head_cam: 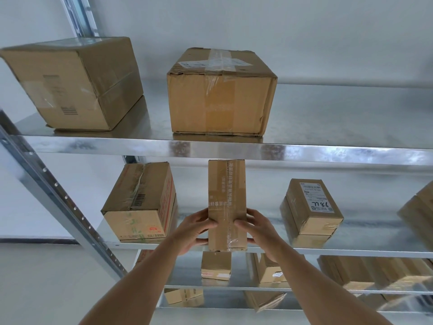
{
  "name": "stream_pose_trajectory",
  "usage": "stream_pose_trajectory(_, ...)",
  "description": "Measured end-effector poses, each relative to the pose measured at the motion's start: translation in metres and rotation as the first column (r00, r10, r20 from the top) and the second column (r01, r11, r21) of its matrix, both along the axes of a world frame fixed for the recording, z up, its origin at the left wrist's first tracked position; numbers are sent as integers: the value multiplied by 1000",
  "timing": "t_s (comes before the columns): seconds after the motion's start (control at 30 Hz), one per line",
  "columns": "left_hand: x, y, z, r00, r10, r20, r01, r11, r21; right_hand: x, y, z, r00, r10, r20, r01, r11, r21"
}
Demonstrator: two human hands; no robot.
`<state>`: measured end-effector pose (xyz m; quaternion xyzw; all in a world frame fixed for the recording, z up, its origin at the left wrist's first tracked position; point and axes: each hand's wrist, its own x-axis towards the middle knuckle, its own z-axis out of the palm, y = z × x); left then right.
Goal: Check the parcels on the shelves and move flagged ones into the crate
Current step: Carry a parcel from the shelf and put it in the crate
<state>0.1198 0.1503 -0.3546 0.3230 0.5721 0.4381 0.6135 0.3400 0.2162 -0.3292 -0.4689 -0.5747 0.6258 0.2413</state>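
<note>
Two hands, left hand (191, 232) and right hand (260, 231), clasp a tall parcel (226, 205) upright at the middle shelf (351, 250), fingers (243, 223) curled round its sides, seemingly for inspection.

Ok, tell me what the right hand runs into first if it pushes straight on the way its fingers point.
The right hand points left, and its fingers already press the tall narrow parcel. Past that comes the left hand on the other side. Depth is unclear.

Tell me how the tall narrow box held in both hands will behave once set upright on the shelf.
The tall narrow box probably tips easily: it is tall on a small base. Its cardboard looks stiff, with square edges. The glossy tape down its face may be slippery, though the left hand and right hand grip its sides.
</note>
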Motion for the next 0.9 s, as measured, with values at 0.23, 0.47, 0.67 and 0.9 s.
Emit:
stream_pose_trajectory(0.23, 0, 0, 3, 1000, -13, -4, 13, 1000, 0, -1, 2, -3, 1000, -1, -3, 1, 1000, -17)
stream_pose_trajectory(0.47, 0, 1, 2, 1000, 11, 9, -10, 1000, -11, -2, 3, -5, 1000, -4, 4, 4, 1000, -25)
stream_pose_trajectory(0.67, 0, 0, 3, 1000, 7, 4, -7, 1000, -7, -2, 3, -6, 1000, -3, 14, 3, 1000, -30)
stream_pose_trajectory(0.9, 4, -2, 6, 1000, 11, -1, -11, 1000, -6, -4, 0, -4, 1000, -1, 1, 1, 999, -47)
